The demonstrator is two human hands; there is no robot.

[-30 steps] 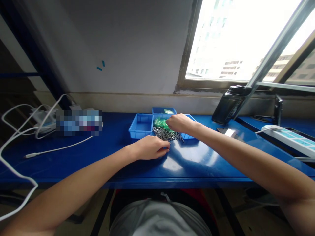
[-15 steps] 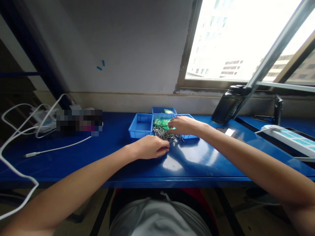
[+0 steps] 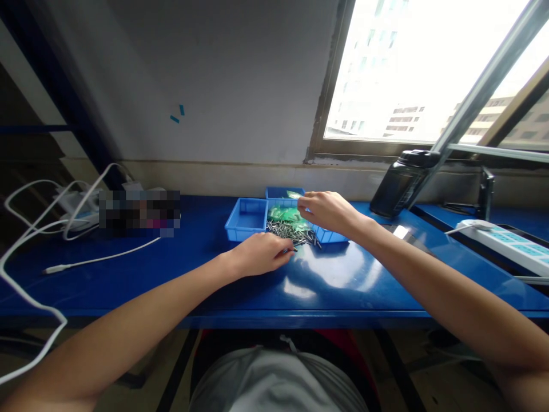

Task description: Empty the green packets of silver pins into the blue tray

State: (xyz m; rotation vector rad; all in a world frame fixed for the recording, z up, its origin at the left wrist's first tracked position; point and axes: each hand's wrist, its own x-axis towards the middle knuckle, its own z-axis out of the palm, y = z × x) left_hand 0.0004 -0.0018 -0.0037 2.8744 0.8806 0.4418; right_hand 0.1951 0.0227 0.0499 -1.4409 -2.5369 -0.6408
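Observation:
My left hand [image 3: 266,253] rests low over the table with thumb and fingers pinched together. A small dark metal pin pokes out at its fingertips. Just beyond it lies a pile of slim metal pins [image 3: 295,233], too small to tell whether they are screws. Green plastic bags [image 3: 283,214] lie behind the pile. My right hand [image 3: 328,210] hovers over the right blue bin [image 3: 332,236], fingers closed; what they hold, if anything, is hidden. To the left is a blue bin [image 3: 246,220], and a back blue bin [image 3: 277,192] holds a clear-green bag [image 3: 293,194].
A black bottle [image 3: 398,186] stands on the right near the window. Further right are a white power strip [image 3: 506,246] and a phone-like dark object [image 3: 484,191]. White cables [image 3: 103,259] and a blurred-out patch occupy the left of the blue table [image 3: 171,286].
My right hand has lifted away from the green bags and pile, up toward the back bin. The left hand stays nearly in place, with a pin now showing at its fingertips.

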